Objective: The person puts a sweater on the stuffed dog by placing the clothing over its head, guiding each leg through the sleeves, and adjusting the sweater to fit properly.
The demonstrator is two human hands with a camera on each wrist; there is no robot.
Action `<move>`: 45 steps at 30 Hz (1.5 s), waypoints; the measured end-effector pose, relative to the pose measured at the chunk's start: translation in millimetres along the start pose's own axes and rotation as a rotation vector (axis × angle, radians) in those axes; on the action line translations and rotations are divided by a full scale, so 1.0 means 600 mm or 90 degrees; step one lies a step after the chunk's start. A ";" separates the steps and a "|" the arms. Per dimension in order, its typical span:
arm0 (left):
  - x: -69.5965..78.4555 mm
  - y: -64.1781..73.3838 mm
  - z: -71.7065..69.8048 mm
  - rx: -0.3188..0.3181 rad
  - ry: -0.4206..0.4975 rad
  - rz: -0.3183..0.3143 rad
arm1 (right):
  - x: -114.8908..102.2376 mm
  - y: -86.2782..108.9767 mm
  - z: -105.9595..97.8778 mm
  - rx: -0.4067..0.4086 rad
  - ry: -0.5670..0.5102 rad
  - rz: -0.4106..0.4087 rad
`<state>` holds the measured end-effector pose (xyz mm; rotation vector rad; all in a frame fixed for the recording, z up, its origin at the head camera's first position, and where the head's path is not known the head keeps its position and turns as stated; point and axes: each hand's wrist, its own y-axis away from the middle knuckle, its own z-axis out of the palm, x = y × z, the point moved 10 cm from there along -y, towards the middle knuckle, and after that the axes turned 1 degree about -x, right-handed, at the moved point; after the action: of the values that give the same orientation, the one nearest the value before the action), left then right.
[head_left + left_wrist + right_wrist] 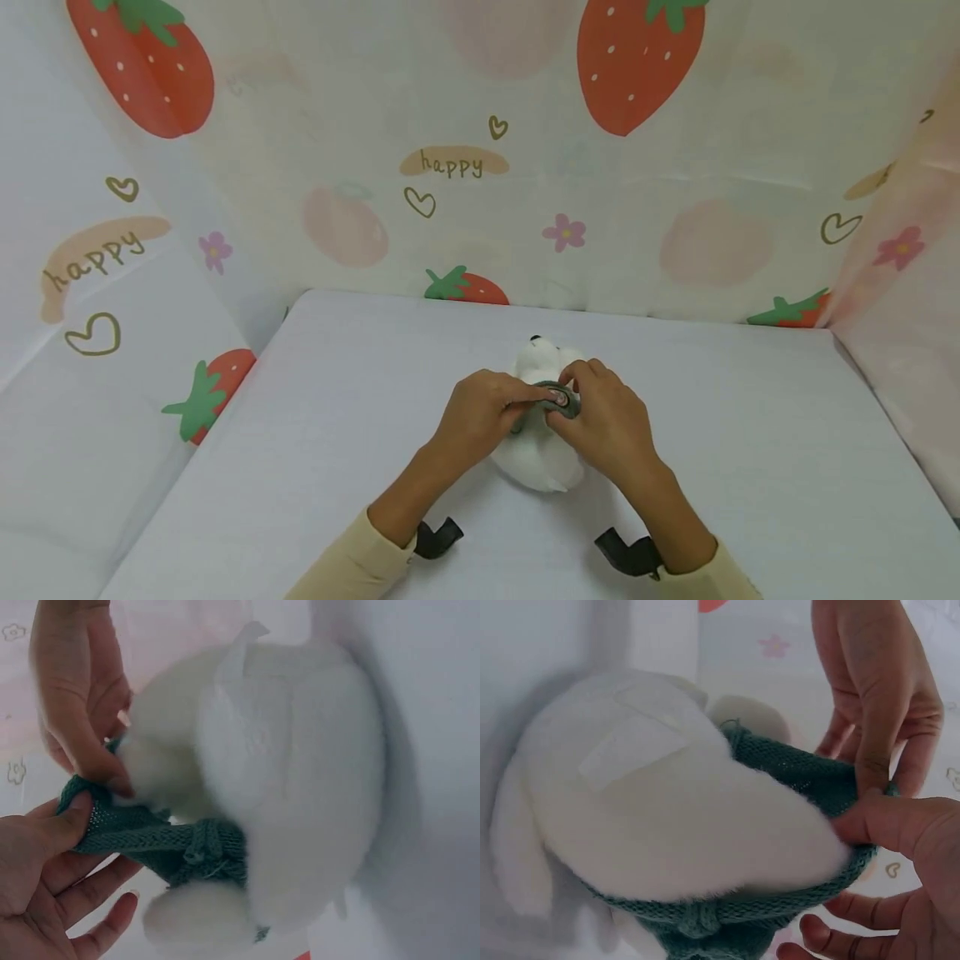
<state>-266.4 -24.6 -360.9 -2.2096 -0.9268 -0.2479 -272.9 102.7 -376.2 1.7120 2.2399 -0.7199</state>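
Note:
A white plush toy lies on the white table, with a dark nose at its far end. Around part of it sits a green knitted garment, which looks grey-green from the head. My left hand pinches the garment's edge between thumb and fingers. From the other side, my right hand grips the knit, its thumb inside the stretched opening in the right wrist view. One white limb of the plush reaches into that opening. A pale tag hangs from the toy's back end. My hands partly cover the toy's middle from above.
The white table stretches around the toy. Behind it hangs a strawberry-print curtain, with side sheets at left and right. A black wrist mount sits by the left sleeve, and another black mount by the right.

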 end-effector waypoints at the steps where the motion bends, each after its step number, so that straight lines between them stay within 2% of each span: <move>1: 0.000 0.000 0.000 -0.006 0.008 0.000 | 0.002 0.000 0.001 -0.001 -0.001 0.011; 6: -0.004 -0.003 0.000 -0.043 0.048 -0.014 | 0.013 0.001 0.006 -0.003 0.000 0.063; 11: -0.007 -0.004 -0.006 -0.068 0.056 -0.034 | 0.018 0.002 0.006 0.003 0.029 0.082; 16: -0.015 -0.002 -0.012 -0.073 0.030 -0.047 | 0.030 0.002 0.004 -0.022 0.036 0.106; 20: -0.017 -0.002 -0.010 -0.079 0.017 -0.045 | 0.041 -0.002 0.003 -0.040 0.012 0.124; 24: -0.020 -0.003 -0.007 -0.086 0.028 -0.044 | 0.051 -0.007 0.010 -0.069 -0.051 0.122; 31: -0.024 -0.003 -0.004 -0.100 0.053 -0.049 | 0.059 -0.022 0.034 -0.111 -0.258 0.069; 34: -0.026 -0.003 -0.003 -0.102 0.058 -0.051 | 0.062 -0.026 0.037 -0.100 -0.282 0.057; 39: -0.027 -0.003 0.000 -0.107 0.062 -0.053 | 0.061 -0.028 0.028 -0.043 -0.269 0.042; 45: -0.030 0.000 0.013 -0.143 0.063 -0.070 | 0.045 -0.023 0.018 0.024 -0.156 -0.003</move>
<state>-280.1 -28.8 -374.1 -2.3266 -1.0085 -0.5317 -294.9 117.1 -394.8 1.5414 2.0761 -0.9243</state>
